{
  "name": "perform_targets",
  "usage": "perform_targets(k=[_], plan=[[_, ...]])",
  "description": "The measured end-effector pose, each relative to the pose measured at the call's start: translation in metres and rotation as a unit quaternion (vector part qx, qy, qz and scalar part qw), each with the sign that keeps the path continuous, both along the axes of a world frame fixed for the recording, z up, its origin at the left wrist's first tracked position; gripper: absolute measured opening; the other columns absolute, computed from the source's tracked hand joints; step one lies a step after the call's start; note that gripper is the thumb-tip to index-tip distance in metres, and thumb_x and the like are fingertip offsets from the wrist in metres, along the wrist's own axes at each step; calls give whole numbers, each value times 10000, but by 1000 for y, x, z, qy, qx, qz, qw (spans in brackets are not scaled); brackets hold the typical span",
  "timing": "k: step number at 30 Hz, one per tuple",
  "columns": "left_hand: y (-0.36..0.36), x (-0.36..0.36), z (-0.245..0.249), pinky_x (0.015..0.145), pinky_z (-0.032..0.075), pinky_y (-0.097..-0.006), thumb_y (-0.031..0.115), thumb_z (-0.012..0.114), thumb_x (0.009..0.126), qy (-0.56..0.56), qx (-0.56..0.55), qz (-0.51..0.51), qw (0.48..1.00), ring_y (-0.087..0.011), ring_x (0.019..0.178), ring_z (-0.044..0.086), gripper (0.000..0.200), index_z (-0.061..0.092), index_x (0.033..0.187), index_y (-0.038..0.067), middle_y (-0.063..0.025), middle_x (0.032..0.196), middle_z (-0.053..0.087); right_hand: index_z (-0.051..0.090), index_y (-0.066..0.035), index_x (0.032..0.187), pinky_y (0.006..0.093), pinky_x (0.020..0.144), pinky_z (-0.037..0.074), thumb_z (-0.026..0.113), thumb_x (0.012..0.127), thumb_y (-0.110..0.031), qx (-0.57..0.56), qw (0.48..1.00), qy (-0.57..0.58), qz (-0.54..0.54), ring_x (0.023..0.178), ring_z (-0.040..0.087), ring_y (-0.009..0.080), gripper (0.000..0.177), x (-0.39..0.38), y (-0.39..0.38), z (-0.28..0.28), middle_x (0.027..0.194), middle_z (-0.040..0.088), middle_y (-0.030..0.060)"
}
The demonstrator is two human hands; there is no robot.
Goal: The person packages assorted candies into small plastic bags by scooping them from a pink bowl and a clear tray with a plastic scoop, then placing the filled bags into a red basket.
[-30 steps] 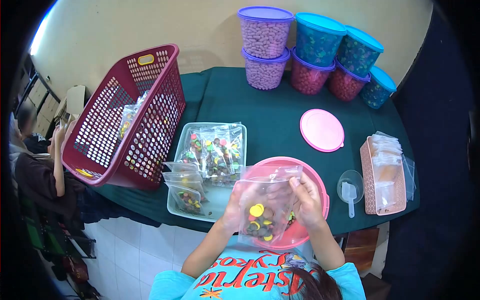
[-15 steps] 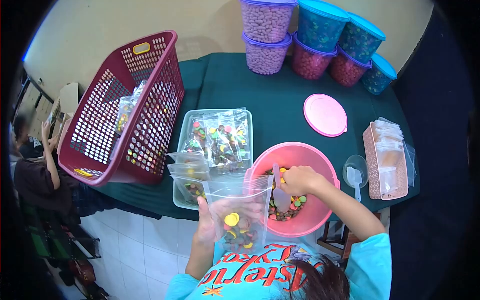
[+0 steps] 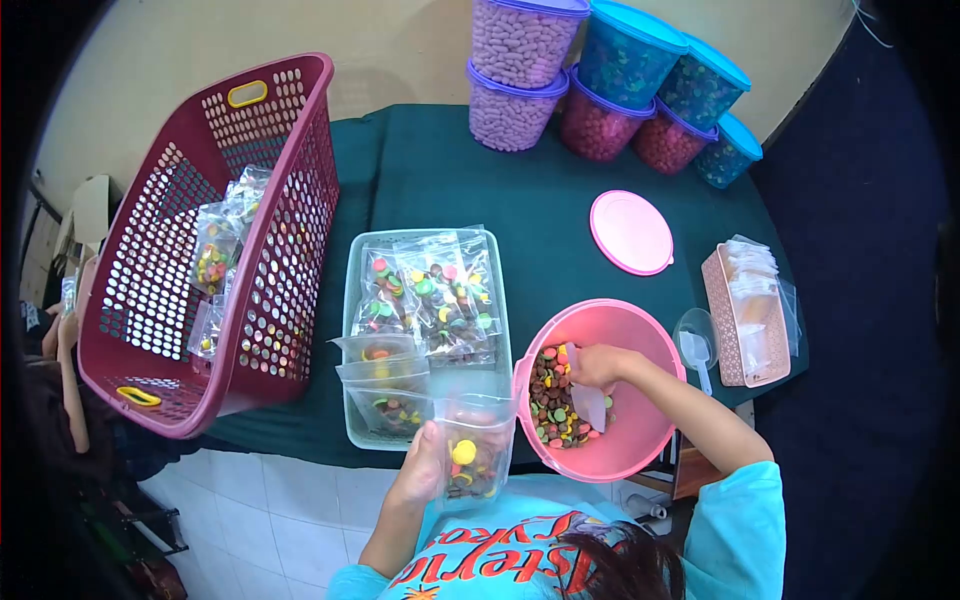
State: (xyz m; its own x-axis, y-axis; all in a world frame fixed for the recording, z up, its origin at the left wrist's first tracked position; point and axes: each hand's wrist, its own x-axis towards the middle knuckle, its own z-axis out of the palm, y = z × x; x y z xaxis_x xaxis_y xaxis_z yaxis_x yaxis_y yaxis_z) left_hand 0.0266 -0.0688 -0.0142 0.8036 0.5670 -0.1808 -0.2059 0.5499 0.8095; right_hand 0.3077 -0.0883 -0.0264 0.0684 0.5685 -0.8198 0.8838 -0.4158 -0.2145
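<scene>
My left hand (image 3: 422,468) grips a clear zip bag (image 3: 482,470) from its left side. Brown, yellow and pink candy discs lie in the bag, which is upright in front of my shirt. Inside the pink bucket (image 3: 645,430), my right hand (image 3: 602,368) is closed around a pale plastic scoop (image 3: 590,408). The scoop's blade points down into multicoloured candy discs (image 3: 556,395). Left of the bucket, a pale green tray (image 3: 356,290) carries filled zip bags (image 3: 440,285) lying flat, with further bags (image 3: 385,375) standing near its front.
A maroon laundry basket (image 3: 255,330) containing bags stands left. Stacked candy tubs (image 3: 515,110) line the back. A pink lid (image 3: 632,232), a small bowl with another scoop (image 3: 697,350) and a pink basket of plastic bags (image 3: 740,345) are right. Another person's arm (image 3: 70,380) shows far left.
The view has shifted. The scoop has turned and sits lower in the bucket, with more candy showing around it. The held bag is lower in view.
</scene>
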Motion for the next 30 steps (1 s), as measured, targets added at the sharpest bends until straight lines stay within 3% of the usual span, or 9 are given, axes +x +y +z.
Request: perform_targets(k=[2,4,8,10,13,15,21,24,30], plan=[[7,1,1,633,500,-371,620,202,799,-1,23,-18,1000,-266,839,572,716,420,1041,-18,-219,983,537,581,44,702,413,654,463,444,782,-363,-6,1000,-12,-15,641,600,299,436,-4,-8,29,704,593,189],[11,2,3,630,498,-355,616,211,801,2,44,-39,998,-254,825,576,705,417,1043,-13,-210,979,541,596,4,757,417,664,460,490,770,-354,104,989,-91,52,723,592,301,374,-11,-20,49,752,593,189],[17,6,0,637,495,-335,620,238,795,38,32,-57,997,-246,810,582,700,413,1047,-10,-202,974,550,580,-41,875,409,640,479,505,791,-307,163,971,-134,113,716,590,305,289,-18,-26,62,792,597,161],[18,8,-1,638,496,-335,621,243,794,52,39,-78,995,-247,809,583,701,412,1053,-8,-205,980,550,581,-71,896,412,658,472,524,776,-236,315,942,-61,99,750,585,296,211,-15,-25,62,838,592,120],[15,8,-1,647,493,-349,643,206,786,57,24,-125,990,-263,837,578,773,398,1106,-35,-215,1013,541,584,-85,895,408,668,472,555,739,-168,417,901,18,119,763,581,288,178,-3,-21,48,868,583,93],[16,3,-11,791,434,-333,635,268,780,-6,-109,-182,977,-210,898,542,766,377,1158,-22,-162,1095,504,583,-82,895,400,665,475,567,721,-149,379,915,-10,140,774,582,282,187,-4,-18,35,881,583,93],[3,9,-3,806,433,-364,665,286,750,1,-37,-119,992,-238,957,524,817,350,1184,-23,-184,1126,475,620,-47,745,351,663,486,578,704,-151,240,948,-122,170,773,596,259,120,-12,0,26,786,609,137],[-3,4,-3,805,435,-371,660,290,753,-6,-15,-87,996,-252,972,516,823,330,1194,-33,-192,1132,467,616,-19,819,374,674,473,551,732,-269,143,965,-147,166,777,587,289,273,0,8,32,765,610,156],[-17,-4,-4,775,449,-398,682,196,758,19,-20,32,999,-305,893,548,813,426,1052,-40,-238,1043,511,616,-13,855,398,696,458,539,734,-334,36,983,-15,180,771,585,304,352,16,0,11,803,607,168]])
